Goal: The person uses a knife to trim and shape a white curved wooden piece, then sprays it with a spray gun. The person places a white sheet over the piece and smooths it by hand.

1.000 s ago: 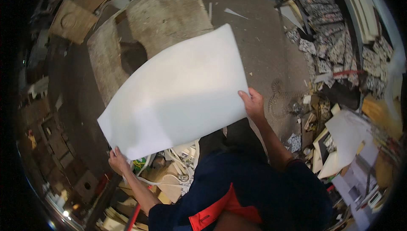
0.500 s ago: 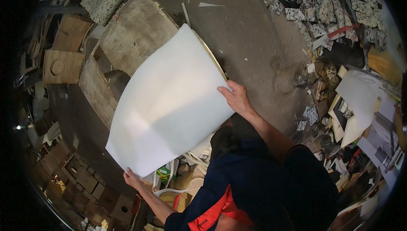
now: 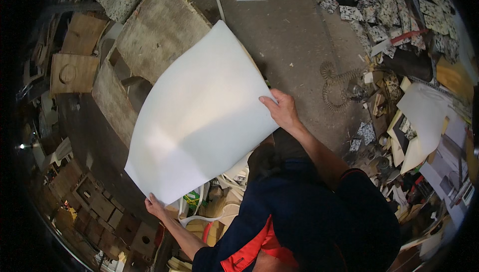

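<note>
A large, smooth white sheet (image 3: 204, 102) spans the space in front of me, tilted and slightly bowed, with one curved edge at the far left. My right hand (image 3: 283, 109) grips its right edge, thumb on top and the fingers beneath, mostly hidden. At the near left corner, my left hand (image 3: 155, 206) pinches the sheet, thumb over the face and fingers under it. Soft light and a shadow fall across the surface. The sheet hides part of a worn wooden board (image 3: 157, 30) beyond it.
Plywood pieces (image 3: 75, 72) stand at the left. Black-and-white speckled offcuts (image 3: 379, 2) pile up at the far right, with white and cream sheets (image 3: 424, 117) nearer. A coiled hose (image 3: 335, 92) lies on the floor. Scraps and white strips (image 3: 202, 217) sit near my body.
The sheet has shifted slightly away from me, its far corner now higher in view. Both hands keep their hold and move with it, the right one a little to the right.
</note>
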Motion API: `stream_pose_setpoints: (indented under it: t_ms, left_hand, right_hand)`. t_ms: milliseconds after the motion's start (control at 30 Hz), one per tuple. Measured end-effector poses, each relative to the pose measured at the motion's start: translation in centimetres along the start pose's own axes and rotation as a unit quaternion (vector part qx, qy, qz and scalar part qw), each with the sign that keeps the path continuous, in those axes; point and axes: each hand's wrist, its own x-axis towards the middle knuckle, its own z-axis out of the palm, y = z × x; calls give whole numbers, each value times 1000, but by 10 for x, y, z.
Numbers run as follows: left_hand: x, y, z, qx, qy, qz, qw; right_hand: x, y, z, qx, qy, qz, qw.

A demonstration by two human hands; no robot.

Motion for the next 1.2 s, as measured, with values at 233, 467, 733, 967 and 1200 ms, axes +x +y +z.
stream_pose_setpoints:
  t_ms: [233, 467, 733, 967, 1200]
  left_hand:
    - [1, 4, -10, -1, 12, -9, 1000]
    - [3, 11, -6, -3, 2, -4, 1000]
    - [8, 1, -4, 7, -12, 9, 1000]
    - [13, -8, 0, 4, -5, 11, 1000]
    - [3, 6, 7, 1, -19, -9, 1000]
  right_hand:
    - [-3, -7, -10, 22, -19, 13, 999]
    - [1, -9, -12, -11, -16, 17, 1000]
    - [5, -5, -13, -28, -10, 24, 999]
    - [8, -11, -11, -48, 25, 0, 999]
    - [6, -15, -8, -13, 47, 66, 997]
